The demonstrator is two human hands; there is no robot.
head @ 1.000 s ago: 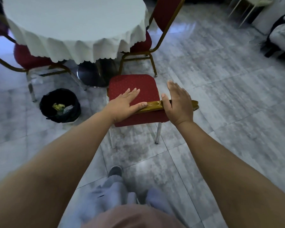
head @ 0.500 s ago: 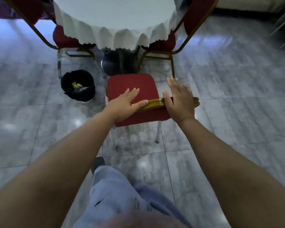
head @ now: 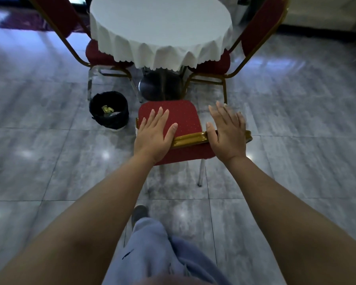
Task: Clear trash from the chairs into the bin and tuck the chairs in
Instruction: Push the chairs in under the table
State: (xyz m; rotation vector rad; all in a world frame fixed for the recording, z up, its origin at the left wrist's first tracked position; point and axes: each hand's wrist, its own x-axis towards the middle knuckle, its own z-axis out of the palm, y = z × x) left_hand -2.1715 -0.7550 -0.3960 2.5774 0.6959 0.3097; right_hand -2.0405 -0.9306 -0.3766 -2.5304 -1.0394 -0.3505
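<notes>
Red-cushioned, gold-framed chair (head: pixel 173 118) stands just short of the round white-clothed table (head: pixel 160 27), seat bare. Left hand (head: pixel 153 134) and right hand (head: pixel 227 133), fingers straight, press its gold top rail (head: pixel 190 138).

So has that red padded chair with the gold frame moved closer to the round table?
Yes. The red chair now sits nearer the table's dark base, closing the earlier floor gap.

Three chairs (head: pixel 178 120), one table (head: pixel 160 21), one bin (head: pixel 109 109).
</notes>
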